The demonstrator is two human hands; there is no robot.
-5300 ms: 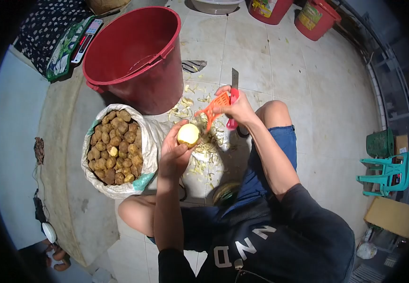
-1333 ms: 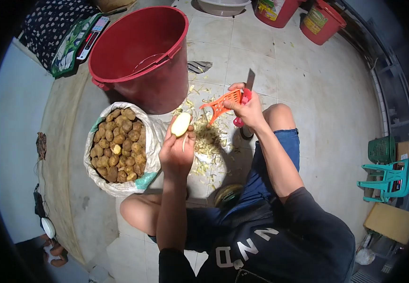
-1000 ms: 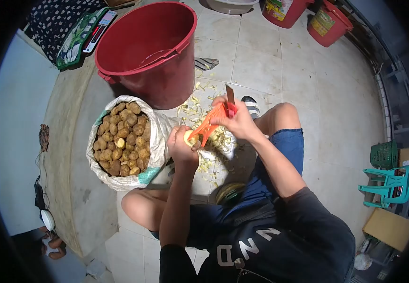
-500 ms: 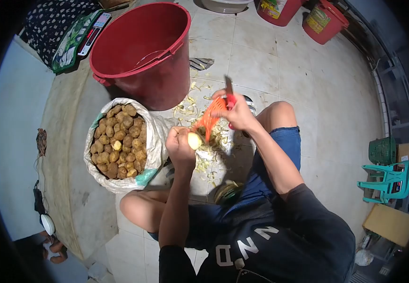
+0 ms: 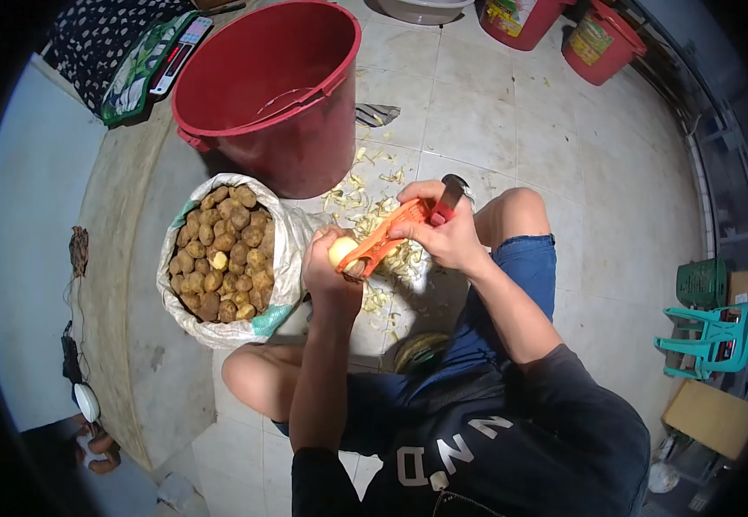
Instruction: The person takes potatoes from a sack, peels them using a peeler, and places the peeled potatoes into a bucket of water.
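My left hand [image 5: 327, 265] is closed around a pale, mostly peeled potato [image 5: 340, 251]. In my right hand [image 5: 456, 239] is an orange peeler [image 5: 391, 229], its head pressed against the potato. The same hand also grips a knife with a red handle [image 5: 440, 214], its blade pointing up and away. Beneath both hands, potato peels [image 5: 404, 265] are scattered over the tiles. To the left, a white sack [image 5: 290, 250] stands open, full of unpeeled brown potatoes [image 5: 219, 250], one with a bright cut patch.
A large red tub [image 5: 305, 146] stands beyond the sack. Smaller red buckets [image 5: 594, 47] and a pale basin [image 5: 417, 9] sit at the back. At right are a teal stool [image 5: 719, 336] and a green basket [image 5: 700, 283]. A scale [image 5: 180, 56] lies far left.
My right hand has come down and turned, bringing the peeler onto the potato. The knife has swung lower along with it. My left hand still holds the potato, turned slightly.
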